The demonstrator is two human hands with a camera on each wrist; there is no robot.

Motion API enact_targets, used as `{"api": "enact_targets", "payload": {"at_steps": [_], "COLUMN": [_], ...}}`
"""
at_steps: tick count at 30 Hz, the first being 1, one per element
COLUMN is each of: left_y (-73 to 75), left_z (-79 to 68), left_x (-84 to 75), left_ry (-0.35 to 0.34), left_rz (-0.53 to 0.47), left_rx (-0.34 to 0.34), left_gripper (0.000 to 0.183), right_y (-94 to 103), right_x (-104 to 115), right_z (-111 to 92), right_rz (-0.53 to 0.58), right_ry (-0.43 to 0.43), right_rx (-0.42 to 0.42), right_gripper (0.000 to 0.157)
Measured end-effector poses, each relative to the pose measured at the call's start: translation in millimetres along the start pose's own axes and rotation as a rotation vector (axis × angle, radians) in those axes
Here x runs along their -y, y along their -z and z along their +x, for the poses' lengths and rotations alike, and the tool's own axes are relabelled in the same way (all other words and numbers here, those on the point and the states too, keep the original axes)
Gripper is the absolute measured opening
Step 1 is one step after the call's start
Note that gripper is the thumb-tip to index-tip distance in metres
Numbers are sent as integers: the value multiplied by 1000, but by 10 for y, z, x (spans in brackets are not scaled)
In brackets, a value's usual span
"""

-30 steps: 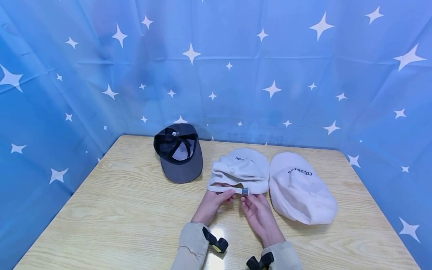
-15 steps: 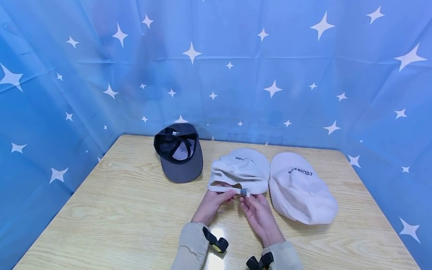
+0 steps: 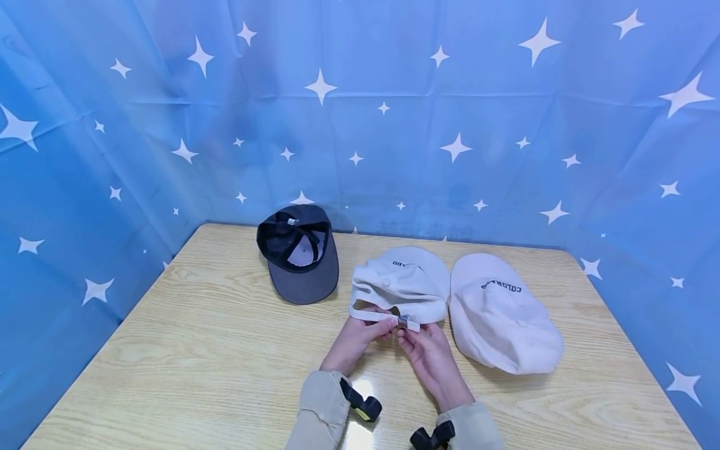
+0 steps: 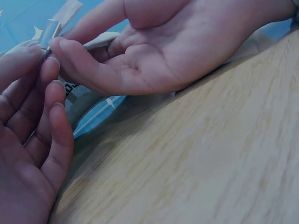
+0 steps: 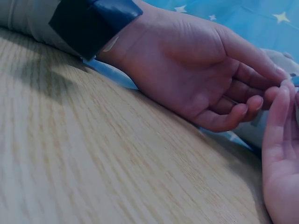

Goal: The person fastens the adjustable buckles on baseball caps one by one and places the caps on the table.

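A white baseball cap [image 3: 416, 284] lies at the middle of the table, its back opening towards me. My left hand [image 3: 347, 347] pinches the cap's back strap [image 3: 371, 315] beside the metal buckle [image 3: 403, 321]. From the other side, my right hand [image 3: 433, 359] pinches at the buckle, with its thumb and fingertips bent. A loose strap end [image 3: 414, 327] sticks out to the right of the buckle. In the left wrist view the fingertips of both hands meet at the silver buckle [image 4: 49, 31]. Fingers partly hide the strap there.
A second white cap [image 3: 503, 319] with dark lettering lies to the right, close beside the first. At the back left a dark cap [image 3: 304, 284] lies upside down. A blue star-patterned curtain [image 3: 360, 125] hangs behind the wooden table [image 3: 197, 350].
The buckle has slid a little to the left along the strap, and more of the loose strap end shows to its right. Both hands have stayed nearly in place.
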State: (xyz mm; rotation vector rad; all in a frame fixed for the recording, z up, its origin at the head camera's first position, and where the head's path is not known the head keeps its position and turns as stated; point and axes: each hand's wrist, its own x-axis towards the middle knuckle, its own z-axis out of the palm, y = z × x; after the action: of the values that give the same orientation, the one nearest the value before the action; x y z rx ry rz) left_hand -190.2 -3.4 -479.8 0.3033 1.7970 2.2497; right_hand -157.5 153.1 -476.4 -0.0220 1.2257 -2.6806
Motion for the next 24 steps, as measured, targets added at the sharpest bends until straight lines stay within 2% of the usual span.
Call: {"api": "enact_targets", "payload": {"at_steps": [7,13,19,24], "left_y": [2,9,18,21], "left_z": [-7,-18,-19,-17], "left_x": [2,-11,-11,-11], "left_ry": [-14,-27,-10,-9], "left_rz": [-26,-46,-74,-79], "left_rx": [-4,-14,-17,-17], "left_gripper": [32,32,32,32], "right_y": [7,45,52,37], "right_x": [13,-2,-2,3], "right_z": [-3,8,7,9], "right_rz": [44,113,103,74], "right_ry": [-7,29,33,22], "right_rx": [-13,8,20,-3], "right_gripper": [25,22,24,21]}}
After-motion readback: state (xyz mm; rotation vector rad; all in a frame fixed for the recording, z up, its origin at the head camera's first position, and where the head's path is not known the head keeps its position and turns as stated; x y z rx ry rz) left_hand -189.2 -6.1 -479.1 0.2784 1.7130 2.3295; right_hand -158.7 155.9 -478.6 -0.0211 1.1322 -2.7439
